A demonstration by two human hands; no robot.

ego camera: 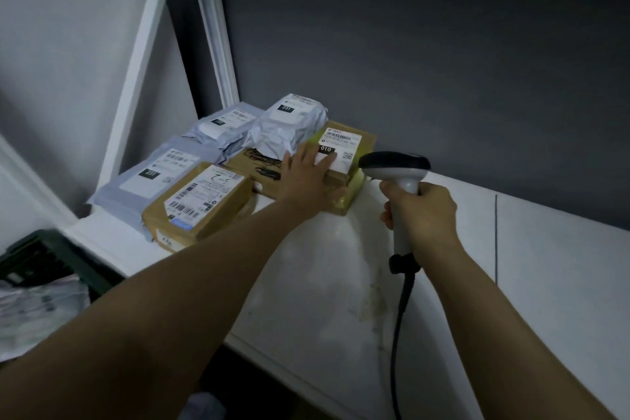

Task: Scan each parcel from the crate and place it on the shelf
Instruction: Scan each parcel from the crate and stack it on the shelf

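Observation:
On the white shelf (341,259), a brown cardboard parcel (354,143) with a white label marked 010 lies on a larger flat brown box. My left hand (306,177) rests flat on this parcel, fingers straight over its label and thumb along its near edge. Just right of the parcel, my right hand (421,215) grips the handle of a grey barcode scanner (395,167); its dark head points left at the parcel. The scanner's black cable hangs down over the shelf front. The dark green crate (51,262) sits at the lower left with wrapped parcels inside.
Further parcels fill the shelf's left end: a brown box (201,204) at the front, a flat grey mailer (153,174), another grey mailer (221,123) and a crumpled white bag (289,123). White shelf uprights rise at left. A dark wall stands behind.

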